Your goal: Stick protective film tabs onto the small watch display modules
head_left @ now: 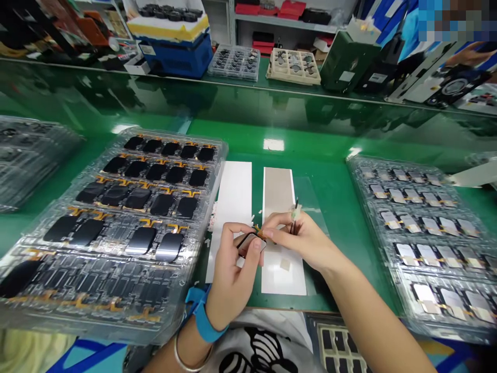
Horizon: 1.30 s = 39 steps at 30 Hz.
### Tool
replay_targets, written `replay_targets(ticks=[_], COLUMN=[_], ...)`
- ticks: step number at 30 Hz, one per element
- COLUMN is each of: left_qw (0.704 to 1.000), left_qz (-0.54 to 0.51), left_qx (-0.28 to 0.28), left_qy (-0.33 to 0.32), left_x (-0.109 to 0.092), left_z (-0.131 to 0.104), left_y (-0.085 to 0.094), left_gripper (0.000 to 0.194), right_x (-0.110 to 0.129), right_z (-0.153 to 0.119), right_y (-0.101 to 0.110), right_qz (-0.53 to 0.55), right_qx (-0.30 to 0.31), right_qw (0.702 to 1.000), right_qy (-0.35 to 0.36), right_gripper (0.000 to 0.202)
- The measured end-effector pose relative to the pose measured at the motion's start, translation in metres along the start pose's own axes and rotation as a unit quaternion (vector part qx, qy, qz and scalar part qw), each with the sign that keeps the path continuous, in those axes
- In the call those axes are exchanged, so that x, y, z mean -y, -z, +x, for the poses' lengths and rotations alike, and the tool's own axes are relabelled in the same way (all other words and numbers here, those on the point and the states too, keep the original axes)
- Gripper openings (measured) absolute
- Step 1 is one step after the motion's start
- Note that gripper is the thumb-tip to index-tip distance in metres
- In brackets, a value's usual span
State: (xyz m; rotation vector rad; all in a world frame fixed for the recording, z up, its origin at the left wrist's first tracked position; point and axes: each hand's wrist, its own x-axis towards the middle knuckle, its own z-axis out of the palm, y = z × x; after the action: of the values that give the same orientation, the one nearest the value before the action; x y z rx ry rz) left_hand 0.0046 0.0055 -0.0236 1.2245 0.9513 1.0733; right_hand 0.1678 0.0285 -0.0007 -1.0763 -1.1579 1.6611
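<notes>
My left hand (237, 261) is closed around a small display module (252, 242), its pale flat face turned up and its edge dark. From the module's upper right an orange flex cable (259, 232) sticks out, and the fingertips of my right hand (297, 233) pinch at it. A pair of dark tweezers (294, 226) is tucked in the right hand, its tips pointing away from me; a yellowish wrap covers one finger. Beneath the hands are a white strip (235, 191) and a strip sheet with a grey-beige film (278, 189). One small beige square (285, 264) lies on the latter.
At left, a stacked clear tray (128, 207) holds black display modules with several vacant slots. Another clear tray (430, 207) at right carries modules with pale faces up. Beyond the ledge stand a blue box (174, 54), small trays and a green device (349, 59). A person is at upper right.
</notes>
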Motion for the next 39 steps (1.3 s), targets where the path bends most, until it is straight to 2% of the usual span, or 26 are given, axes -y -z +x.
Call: replay_targets(ticks=[3, 9, 16, 22, 30, 33, 35, 39], left_qw=[1.000, 0.997, 0.995, 0.992, 0.996, 0.996, 0.995, 0.988], left_qz=[0.013, 0.033, 0.001, -0.003, 0.003, 0.014, 0.028, 0.109], left_qx=[0.014, 0.047, 0.069, 0.070, 0.069, 0.064, 0.068, 0.103], left_qy=[0.016, 0.042, 0.079, 0.103, 0.055, 0.057, 0.063, 0.039], left_x=[0.001, 0.003, -0.002, -0.002, 0.005, 0.004, 0.003, 0.000], left_z=[0.000, 0.001, -0.001, 0.000, 0.001, 0.002, 0.002, 0.002], left_y=[0.000, 0.002, 0.004, 0.004, 0.003, 0.002, 0.002, 0.001], left_gripper=[0.012, 0.013, 0.012, 0.011, 0.014, 0.014, 0.013, 0.012], right_x=[-0.002, -0.002, 0.003, 0.003, 0.003, 0.008, 0.007, -0.013], right_z=[-0.002, -0.004, -0.008, -0.010, -0.009, -0.015, -0.027, -0.064], right_y=[0.001, 0.003, -0.003, -0.005, -0.006, -0.002, 0.003, 0.006], right_qz=[0.018, -0.026, -0.151, -0.158, -0.153, -0.174, -0.214, -0.258], right_qx=[0.009, -0.007, -0.064, -0.065, -0.076, -0.114, -0.160, -0.306], right_qw=[1.000, 0.999, 0.985, 0.983, 0.984, 0.974, 0.954, 0.897], right_qy=[-0.005, -0.037, 0.049, 0.064, 0.047, 0.093, 0.136, 0.186], right_gripper=[0.019, 0.027, 0.021, 0.017, 0.021, 0.025, 0.030, 0.033])
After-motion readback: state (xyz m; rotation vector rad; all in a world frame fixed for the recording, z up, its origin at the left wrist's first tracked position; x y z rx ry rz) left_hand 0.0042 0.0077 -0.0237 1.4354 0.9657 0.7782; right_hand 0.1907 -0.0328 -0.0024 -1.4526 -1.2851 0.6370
